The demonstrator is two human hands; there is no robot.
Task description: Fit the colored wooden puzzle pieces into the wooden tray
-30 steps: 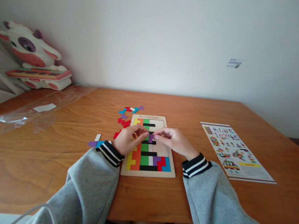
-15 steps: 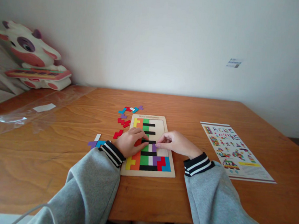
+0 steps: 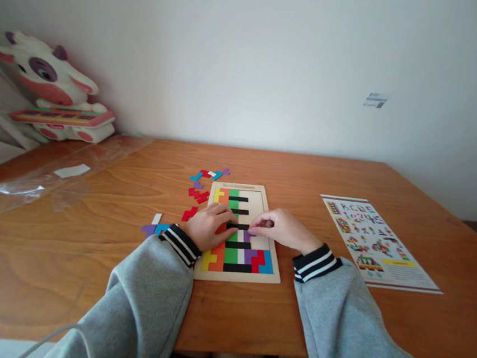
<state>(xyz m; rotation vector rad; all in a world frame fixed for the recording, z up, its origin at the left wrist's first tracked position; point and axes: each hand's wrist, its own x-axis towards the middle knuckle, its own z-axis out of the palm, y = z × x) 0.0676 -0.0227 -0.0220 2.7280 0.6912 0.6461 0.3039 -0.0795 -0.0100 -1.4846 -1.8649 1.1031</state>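
OK, on my head cam: R hand [image 3: 278,229] has its fingers bunched at the right end of the purple pc [image 3: 247,236], touching it; can't tell if they're gripping or just nudging. L hand [image 3: 206,225] lies over the left half of the board [image 3: 246,278], thumb & index parted, nothing held that I can see. Purple pc is mid-frame on the board, right of a white strip [image 3: 240,236], btwn two black bars [image 3: 238,245].

Risks, I'd say: if the R fingers push crooked, the pc could ride up on a bar & tilt. If they drag it right, nothing visible backs it there, so it may slide onto bare board. L hand leaning too hard might shift the laid pcs. L cuff [image 3: 180,245] is near the loose blue pc [image 3: 160,228], left of ctr; a careless pull-back could sweep it.

Vs 1 s ago: purple pc was pinched higher in frame, near the third bar; now it's lower, L hand laid flatter. Vs 0.5 s ago: basically no chg.
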